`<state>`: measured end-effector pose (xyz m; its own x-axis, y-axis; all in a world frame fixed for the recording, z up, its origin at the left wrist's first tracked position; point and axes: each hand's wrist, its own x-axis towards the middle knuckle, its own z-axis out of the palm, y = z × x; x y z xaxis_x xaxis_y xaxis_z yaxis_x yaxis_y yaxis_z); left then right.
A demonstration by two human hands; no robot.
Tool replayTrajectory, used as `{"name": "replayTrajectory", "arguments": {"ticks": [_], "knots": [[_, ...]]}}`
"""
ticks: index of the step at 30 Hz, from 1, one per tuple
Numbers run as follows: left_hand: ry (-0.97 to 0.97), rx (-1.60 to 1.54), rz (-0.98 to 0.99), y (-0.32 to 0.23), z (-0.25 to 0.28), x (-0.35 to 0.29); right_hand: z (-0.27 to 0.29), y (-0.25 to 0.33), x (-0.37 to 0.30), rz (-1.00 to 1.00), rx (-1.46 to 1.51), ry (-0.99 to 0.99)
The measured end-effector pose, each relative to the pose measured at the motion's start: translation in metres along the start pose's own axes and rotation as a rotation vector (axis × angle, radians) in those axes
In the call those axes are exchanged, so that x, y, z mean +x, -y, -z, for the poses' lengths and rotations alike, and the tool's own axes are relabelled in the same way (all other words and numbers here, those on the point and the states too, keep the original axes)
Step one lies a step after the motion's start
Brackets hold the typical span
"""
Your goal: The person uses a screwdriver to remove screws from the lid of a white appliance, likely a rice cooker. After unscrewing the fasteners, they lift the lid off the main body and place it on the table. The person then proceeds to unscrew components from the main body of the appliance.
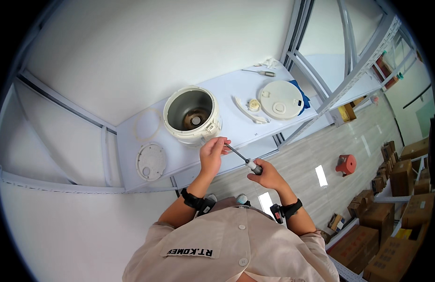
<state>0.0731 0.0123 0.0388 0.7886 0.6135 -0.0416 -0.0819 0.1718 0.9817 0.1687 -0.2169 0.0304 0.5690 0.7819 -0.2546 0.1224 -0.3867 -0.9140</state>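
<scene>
My right hand [269, 176] is closed round the handle of a screwdriver [239, 154], its shaft slanting up and left. At the tip of that shaft, my left hand [212, 152] has its fingers pinched together; whatever they hold is hidden. Just beyond the left hand stands an open white rice cooker body [216, 123], its grey inside showing a brown-stained bottom with a round centre piece. A round white lid [280, 110] lies to the right, beside a curved white handle [248, 112] and a small cream round part [254, 105].
A second screwdriver [266, 73] lies at the back of the white table [236, 134]. Left of the cooker are a thin pale ring [135, 127] and a round white plate [150, 164]. Blue material [305, 104] pokes out beneath the lid. Metal shelving [349, 77], a red stool [346, 164] and cardboard boxes [356, 246] stand rightward.
</scene>
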Motion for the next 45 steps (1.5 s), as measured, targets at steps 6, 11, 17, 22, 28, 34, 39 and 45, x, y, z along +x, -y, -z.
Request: {"name": "replayTrajectory", "arguments": {"ticks": [6, 11, 17, 22, 28, 34, 39, 45], "knots": [[0.024, 0.105, -0.097, -0.004, 0.023, -0.012, -0.004, 0.014, 0.016, 0.101, 0.241, -0.086], [0.178, 0.327, 0.173, 0.010, 0.069, -0.012, -0.016, 0.028, 0.051, 0.365, 0.297, -0.088], [0.019, 0.521, -0.050, 0.018, 0.084, -0.006, -0.027, 0.035, 0.087, 0.400, 0.205, -0.156], [-0.072, 0.596, -0.165, 0.000, 0.066, -0.004, -0.020, 0.034, 0.107, 0.517, 0.093, -0.155], [-0.253, 0.642, -0.216, 0.003, 0.045, -0.003, -0.008, 0.034, 0.141, 0.532, 0.136, -0.072], [-0.523, 0.897, -0.220, 0.000, 0.011, -0.006, -0.004, 0.032, 0.170, 0.583, 0.195, 0.102], [-0.702, 1.006, -0.260, 0.005, -0.007, 0.001, 0.002, 0.030, 0.182, 0.621, 0.180, 0.203], [-0.703, 0.978, -0.252, 0.010, -0.016, -0.004, 0.010, 0.038, 0.174, 0.519, 0.151, 0.207]]}}
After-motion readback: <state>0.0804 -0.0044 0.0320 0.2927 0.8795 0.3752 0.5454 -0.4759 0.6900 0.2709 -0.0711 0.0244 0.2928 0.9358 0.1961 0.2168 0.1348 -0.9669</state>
